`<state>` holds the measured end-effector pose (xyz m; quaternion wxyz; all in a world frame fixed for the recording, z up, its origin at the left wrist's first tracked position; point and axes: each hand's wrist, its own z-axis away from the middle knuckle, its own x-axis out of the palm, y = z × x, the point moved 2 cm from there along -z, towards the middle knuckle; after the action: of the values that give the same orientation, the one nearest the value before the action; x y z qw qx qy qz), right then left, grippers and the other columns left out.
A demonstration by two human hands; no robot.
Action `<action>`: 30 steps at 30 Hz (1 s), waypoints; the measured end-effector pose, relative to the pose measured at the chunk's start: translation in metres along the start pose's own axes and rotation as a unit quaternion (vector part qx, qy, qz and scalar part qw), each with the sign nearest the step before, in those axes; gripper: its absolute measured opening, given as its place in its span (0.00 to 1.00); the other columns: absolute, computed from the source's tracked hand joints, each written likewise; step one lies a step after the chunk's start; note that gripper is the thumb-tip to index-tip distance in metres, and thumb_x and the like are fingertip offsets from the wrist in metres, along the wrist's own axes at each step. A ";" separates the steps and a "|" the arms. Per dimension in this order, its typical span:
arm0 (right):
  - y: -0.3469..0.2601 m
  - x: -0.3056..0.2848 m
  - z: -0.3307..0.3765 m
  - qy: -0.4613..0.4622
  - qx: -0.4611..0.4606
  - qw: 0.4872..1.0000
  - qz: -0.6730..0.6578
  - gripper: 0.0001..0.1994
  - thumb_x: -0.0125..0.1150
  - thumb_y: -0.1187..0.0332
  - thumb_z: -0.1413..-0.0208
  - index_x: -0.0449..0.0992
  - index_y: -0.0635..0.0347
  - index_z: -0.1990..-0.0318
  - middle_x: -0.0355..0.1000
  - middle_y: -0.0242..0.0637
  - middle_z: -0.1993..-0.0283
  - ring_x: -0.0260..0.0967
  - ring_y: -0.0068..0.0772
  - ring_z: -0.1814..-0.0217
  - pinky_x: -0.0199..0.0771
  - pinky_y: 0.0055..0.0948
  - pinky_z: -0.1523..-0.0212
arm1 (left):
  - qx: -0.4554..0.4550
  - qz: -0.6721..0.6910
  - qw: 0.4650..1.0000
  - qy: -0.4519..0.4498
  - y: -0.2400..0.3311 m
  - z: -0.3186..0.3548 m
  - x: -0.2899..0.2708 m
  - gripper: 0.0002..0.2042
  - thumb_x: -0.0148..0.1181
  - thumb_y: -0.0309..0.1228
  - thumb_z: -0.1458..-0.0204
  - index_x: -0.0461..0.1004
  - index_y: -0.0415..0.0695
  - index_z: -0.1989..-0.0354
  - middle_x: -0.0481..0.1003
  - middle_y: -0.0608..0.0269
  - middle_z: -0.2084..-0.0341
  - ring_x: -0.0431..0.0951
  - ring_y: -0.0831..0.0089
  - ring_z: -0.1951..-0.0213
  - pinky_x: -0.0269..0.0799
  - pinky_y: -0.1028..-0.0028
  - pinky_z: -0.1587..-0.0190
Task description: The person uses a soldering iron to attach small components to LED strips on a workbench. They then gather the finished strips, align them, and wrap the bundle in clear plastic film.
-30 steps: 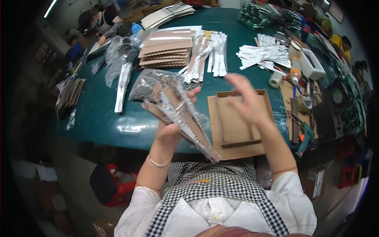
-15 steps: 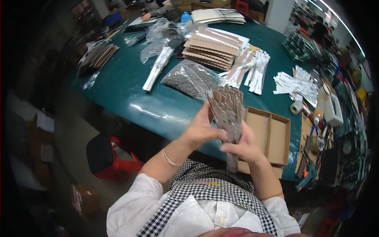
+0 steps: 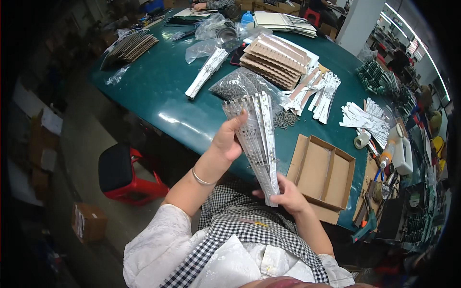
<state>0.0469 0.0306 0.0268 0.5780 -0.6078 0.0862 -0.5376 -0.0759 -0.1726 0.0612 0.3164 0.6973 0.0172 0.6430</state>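
Observation:
A bundle of long, thin whitish strips point(image 3: 257, 144) is held up in front of my apron. It fans wider at the top and narrows at the bottom. My left hand point(image 3: 229, 137) grips its upper left side, the thumb lying over the front strips and the fingers hidden behind. Lower down, my right hand point(image 3: 289, 196) closes around the narrow end, thumb in front. Just beyond the bundle lies a clear plastic bag point(image 3: 240, 84) of small dark grey pieces. A loose heap of similar small pieces point(image 3: 285, 119) spreads on the table beside it.
An open cardboard tray point(image 3: 309, 165) with compartments lies at right on the green table point(image 3: 158, 98). Farther back are stacked brown cardboard pieces point(image 3: 276, 57) and more white strips point(image 3: 326, 96). Tape point(image 3: 361, 140), a bottle and tools line the right. A red-black stool point(image 3: 117, 170) stands at left.
The bundle has turned to show its pale faces and fans wider. My left hand has moved up and left along it, my right hand down to its narrow end. The view has shifted slightly.

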 end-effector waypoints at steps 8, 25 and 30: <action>0.021 0.025 -0.019 0.092 0.035 0.990 0.100 0.26 0.73 0.75 0.52 0.65 0.63 0.47 0.72 0.35 0.64 0.73 0.27 0.71 0.76 0.27 0.71 | 0.056 -0.069 0.993 0.080 0.021 0.006 -0.007 0.21 0.63 0.38 0.42 0.71 0.37 0.47 0.78 0.53 0.53 0.81 0.61 0.53 0.78 0.60 0.48; -0.009 0.060 -0.088 0.113 -0.175 0.966 0.154 0.46 0.76 0.43 0.58 0.61 0.65 0.40 0.68 0.37 0.45 0.71 0.30 0.49 0.74 0.32 0.49 | -0.022 -0.347 0.937 0.034 -0.015 0.104 -0.022 0.44 0.67 0.22 0.48 0.43 0.40 0.27 0.67 0.55 0.42 0.73 0.73 0.48 0.75 0.74 0.49; -0.019 0.065 -0.128 0.031 -0.251 0.912 0.323 0.48 0.52 0.32 0.45 0.56 0.67 0.31 0.57 0.46 0.32 0.54 0.42 0.27 0.60 0.43 0.34 | -0.035 -0.376 0.925 0.031 0.043 0.100 -0.020 0.41 0.68 0.22 0.50 0.50 0.39 0.29 0.73 0.57 0.50 0.76 0.75 0.54 0.76 0.72 0.51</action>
<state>-0.0332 -0.0890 0.0470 0.5458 -0.6549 0.4273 -0.3009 -0.0052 -0.2577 0.0662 0.5588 0.6078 0.2654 0.4979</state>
